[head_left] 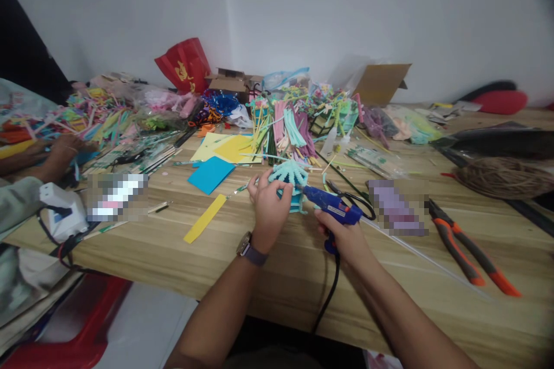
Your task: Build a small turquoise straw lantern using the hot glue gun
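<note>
My left hand point(271, 203), with a watch on its wrist, holds a light turquoise craft piece point(291, 173) made of fuzzy strips fanned out over a banded lower part. In my right hand point(340, 230) is a blue glue gun point(332, 205), gripped by its handle, with its nozzle pointing left at the craft piece. A clear glue stick point(415, 249) sticks out from the gun's back end, and its black cord hangs over the table's front edge. Black scissors point(366, 207) lie partly behind the gun. My left fingertips cover part of the craft piece.
Pliers point(470, 248), a blurred-out purple thing point(396, 207) and coiled brown cord point(504, 177) lie right. Yellow point(205, 219) and blue sheets point(211, 174) lie left. Bundled fuzzy sticks point(294, 127) stand behind. Another person's hands are at far left, near a white power block point(64, 213).
</note>
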Available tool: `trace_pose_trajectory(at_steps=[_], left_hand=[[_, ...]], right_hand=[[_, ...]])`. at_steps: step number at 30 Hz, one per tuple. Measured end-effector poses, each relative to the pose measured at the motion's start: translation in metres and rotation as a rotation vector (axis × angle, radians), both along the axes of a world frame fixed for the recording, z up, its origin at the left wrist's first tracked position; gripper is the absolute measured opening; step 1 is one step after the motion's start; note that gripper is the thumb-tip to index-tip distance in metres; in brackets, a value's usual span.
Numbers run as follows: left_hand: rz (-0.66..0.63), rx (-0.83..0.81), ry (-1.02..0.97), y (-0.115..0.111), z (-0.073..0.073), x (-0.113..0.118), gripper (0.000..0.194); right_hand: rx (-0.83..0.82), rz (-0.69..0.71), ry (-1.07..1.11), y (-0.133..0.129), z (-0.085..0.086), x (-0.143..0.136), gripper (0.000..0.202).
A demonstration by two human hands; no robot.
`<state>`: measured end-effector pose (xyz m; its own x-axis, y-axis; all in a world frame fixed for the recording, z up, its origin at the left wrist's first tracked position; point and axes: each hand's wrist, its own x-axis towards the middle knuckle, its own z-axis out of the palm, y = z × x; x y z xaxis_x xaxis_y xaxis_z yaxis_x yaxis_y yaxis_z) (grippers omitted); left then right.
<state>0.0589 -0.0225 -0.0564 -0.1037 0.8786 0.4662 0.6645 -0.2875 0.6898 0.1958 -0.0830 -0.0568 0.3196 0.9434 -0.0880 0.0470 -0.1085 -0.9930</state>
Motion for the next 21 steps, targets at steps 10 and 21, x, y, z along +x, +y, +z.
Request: trace_pose_trajectory(at_steps=[10,21], left_hand=[[0.008,0.000,-0.005,0.000,0.001,0.000,0.023],[-0.019,-0.059,-0.020,0.000,-0.001,-0.002,0.024]], right_hand=[[-0.018,0.030,-0.035,-0.001,0.003,0.002,0.038],[-0.006,-0.010,0.044,-0.012,-0.016,0.015,0.037]])
